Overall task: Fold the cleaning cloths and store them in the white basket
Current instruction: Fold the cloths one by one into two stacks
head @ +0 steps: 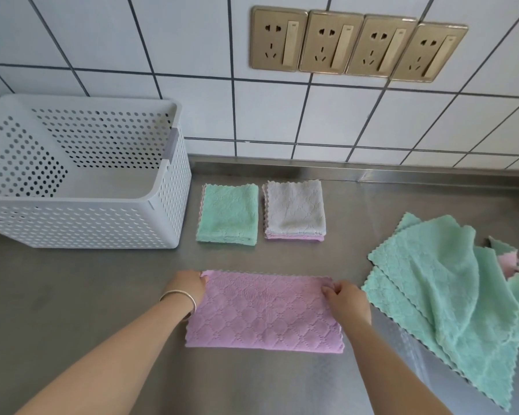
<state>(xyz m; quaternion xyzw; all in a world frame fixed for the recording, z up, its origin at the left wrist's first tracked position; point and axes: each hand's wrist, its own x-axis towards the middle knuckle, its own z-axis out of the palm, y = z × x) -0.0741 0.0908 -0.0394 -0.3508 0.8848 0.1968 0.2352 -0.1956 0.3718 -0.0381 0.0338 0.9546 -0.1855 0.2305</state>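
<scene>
Left hand (189,287) and right hand (346,299), fingers pinching pink cloth (264,316) far corners (folded lengthwise), white basket (81,223) beside

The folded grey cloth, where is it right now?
In the head view, the folded grey cloth sits centre-back on the steel counter, atop a pink cloth, right of the folded green cloth.

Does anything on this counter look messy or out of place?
Only the heap of green cloths at the right: crumpled and overlapping, with a pink cloth poking out behind. The two folded stacks sit square, and the white basket stands upright. No spills or damage show.
</scene>
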